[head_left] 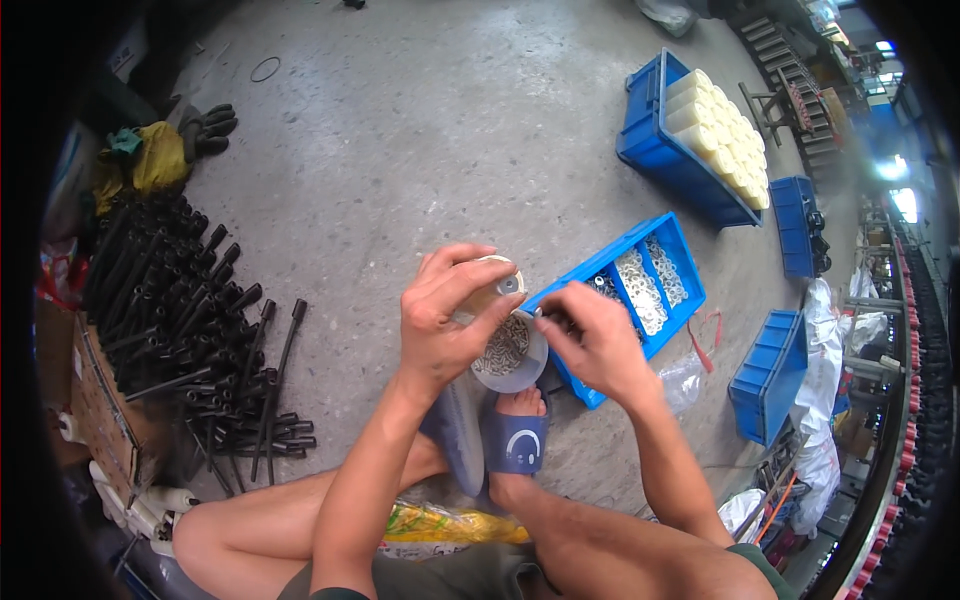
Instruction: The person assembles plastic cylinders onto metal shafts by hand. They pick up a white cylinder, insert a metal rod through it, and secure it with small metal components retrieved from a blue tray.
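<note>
My left hand point(437, 318) is wrapped round a short cream-coloured cylinder point(508, 272), its end with a grey round centre facing up. Close beside it, my right hand point(603, 345) has thumb and fingertips pinched together. A tiny pale piece shows at those fingertips, too small to name. Below both hands is a round translucent tub point(528, 372) with many small metal screws point(503, 348) in it. Just beyond my right hand lies a blue divided tray point(690, 255), with flat metal washers point(640, 290) in its compartments; the hand partly hides its near compartment.
A blue crate point(640, 120) of cream cylinders point(722, 135) stands at the far right. More blue bins point(765, 375) stand along the right side. Black rods point(185, 310) are heaped at left beside a cardboard box point(110, 420). My slippered foot point(516, 440) is below the tub.
</note>
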Demonstrator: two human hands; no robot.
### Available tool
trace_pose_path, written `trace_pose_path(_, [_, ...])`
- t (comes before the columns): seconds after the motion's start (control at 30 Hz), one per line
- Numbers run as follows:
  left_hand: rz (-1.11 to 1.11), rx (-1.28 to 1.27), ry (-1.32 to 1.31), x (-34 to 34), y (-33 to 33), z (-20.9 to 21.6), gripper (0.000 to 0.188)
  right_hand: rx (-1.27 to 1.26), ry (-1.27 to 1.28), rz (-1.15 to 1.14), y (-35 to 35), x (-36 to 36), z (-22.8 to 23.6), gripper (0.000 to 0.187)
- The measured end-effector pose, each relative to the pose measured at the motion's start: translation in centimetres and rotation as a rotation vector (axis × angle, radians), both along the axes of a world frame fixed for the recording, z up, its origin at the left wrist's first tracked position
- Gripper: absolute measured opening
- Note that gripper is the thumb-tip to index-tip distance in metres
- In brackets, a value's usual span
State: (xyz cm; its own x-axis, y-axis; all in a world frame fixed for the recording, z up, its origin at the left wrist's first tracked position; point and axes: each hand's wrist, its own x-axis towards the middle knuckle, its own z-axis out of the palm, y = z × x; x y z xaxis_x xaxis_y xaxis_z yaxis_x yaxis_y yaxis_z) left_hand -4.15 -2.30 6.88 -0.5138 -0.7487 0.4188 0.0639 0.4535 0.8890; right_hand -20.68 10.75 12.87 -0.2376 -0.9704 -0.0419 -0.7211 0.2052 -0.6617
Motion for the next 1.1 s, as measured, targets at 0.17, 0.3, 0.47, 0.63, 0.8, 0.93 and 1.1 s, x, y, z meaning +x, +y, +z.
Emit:
trace_pose_path(0.17, [-0.030, -0.027, -0.010, -0.2, 0.2, 0.1, 0.030, -0.214, 0.133, 0.007, -1.4, -1.2, 3.7, 0.011])
trace_pose_path(0.3, [-0.043, -0.048, -0.017, -0.3, 0.3, 0.4, 0.030, -0.238, 0.098, 0.010, -2.5, -1.1, 4.0, 0.011])
trace_pose_path(0.47, [-0.056, -0.044, -0.008, -0.3, 0.2, 0.2, 0.031, -0.181, -0.055, 0.017, -3.3, -1.0, 4.9, 0.011])
trace_pose_path(0.63, [-0.055, -0.037, -0.011, -0.3, 0.3, 0.2, 0.034, -0.207, 0.087, 0.133, -3.4, -1.0, 4.5, 0.012])
trace_pose_path(0.8, [-0.056, -0.033, 0.004, -0.4, 0.4, 0.1, 0.035, -0.194, 0.116, 0.193, -3.6, -1.1, 3.8, 0.014])
trace_pose_path(0.93, [-0.051, -0.037, 0.019, -0.4, 0.5, 0.1, 0.032, -0.190, 0.183, 0.253, -3.9, -1.1, 4.1, 0.014])
trace_pose_path(1.1, [-0.069, -0.074, -0.019, -0.3, 0.3, 0.0, 0.037, -0.206, 0.224, 0.293, -4.1, -1.2, 4.4, 0.016])
